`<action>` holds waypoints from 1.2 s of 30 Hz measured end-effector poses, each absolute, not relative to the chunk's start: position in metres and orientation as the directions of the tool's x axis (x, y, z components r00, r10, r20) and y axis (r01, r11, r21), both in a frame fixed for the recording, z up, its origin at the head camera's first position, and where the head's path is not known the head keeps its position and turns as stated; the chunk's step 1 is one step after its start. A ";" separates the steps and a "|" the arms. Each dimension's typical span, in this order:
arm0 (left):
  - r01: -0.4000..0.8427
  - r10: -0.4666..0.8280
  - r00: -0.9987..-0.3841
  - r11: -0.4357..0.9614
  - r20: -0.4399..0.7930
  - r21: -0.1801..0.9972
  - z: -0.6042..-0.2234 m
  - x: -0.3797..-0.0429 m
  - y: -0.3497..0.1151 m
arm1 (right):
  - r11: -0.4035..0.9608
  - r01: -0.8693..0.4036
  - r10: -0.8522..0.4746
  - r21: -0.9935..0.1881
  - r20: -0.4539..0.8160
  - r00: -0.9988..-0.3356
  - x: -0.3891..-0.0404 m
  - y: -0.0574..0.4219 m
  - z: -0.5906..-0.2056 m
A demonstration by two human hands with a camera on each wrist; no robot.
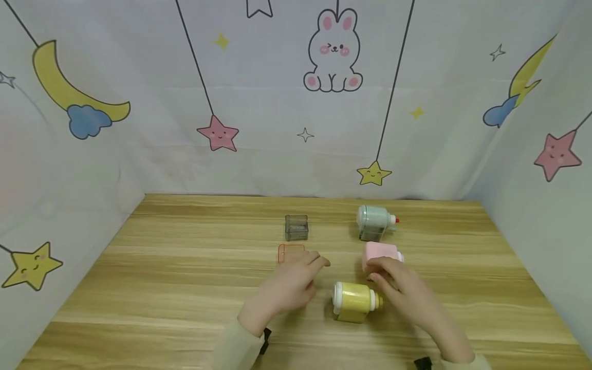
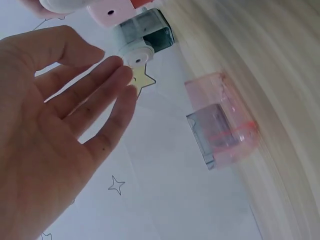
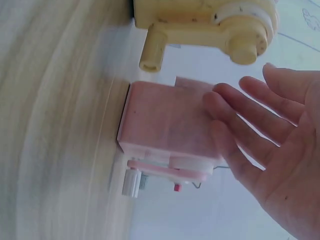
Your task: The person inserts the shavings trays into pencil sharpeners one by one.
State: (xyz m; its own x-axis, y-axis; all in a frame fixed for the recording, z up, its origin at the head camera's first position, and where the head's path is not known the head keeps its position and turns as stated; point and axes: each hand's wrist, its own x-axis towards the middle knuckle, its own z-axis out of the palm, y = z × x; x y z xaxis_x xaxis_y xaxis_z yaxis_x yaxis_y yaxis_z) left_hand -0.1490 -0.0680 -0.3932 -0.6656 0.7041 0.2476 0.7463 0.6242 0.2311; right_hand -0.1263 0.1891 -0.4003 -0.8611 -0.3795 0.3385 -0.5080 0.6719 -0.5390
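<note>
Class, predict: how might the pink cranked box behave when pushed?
The pink cranked box looks stiff, given its crisp edges. Its flat-looking base suggests sliding rather than rolling. The jutting crank handle might swing if bumped.

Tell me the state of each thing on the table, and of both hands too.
Yellow sharpener: standing on the table, not held.
Pink sharpener: standing, fingertips at its side, not gripped; contact unclear.
Blue-green sharpener: standing, untouched.
Gray see-through box: untouched.
Orange see-through box: not held.
Left hand: holding nothing, fingers loosely extended.
Right hand: at the pink sharpener, fingers loosely extended.
</note>
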 end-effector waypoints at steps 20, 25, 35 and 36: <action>0.663 0.596 -0.743 0.719 0.305 0.209 -0.413 -0.170 -0.096 | 0.726 -0.595 -0.346 -0.345 0.565 -0.749 -0.142 0.199 -0.407; 0.646 0.579 -0.761 0.716 0.291 0.265 -0.417 -0.175 -0.103 | 0.741 -0.574 -0.340 -0.348 0.543 -0.768 -0.146 0.203 -0.411; 0.556 0.534 -0.829 0.758 0.164 0.342 -0.419 -0.178 -0.111 | 0.789 -0.482 -0.336 -0.381 0.390 -0.857 -0.148 0.206 -0.420; 0.549 0.531 -0.833 0.761 0.155 0.346 -0.420 -0.178 -0.111 | 0.789 -0.478 -0.335 -0.386 0.381 -0.862 -0.148 0.206 -0.421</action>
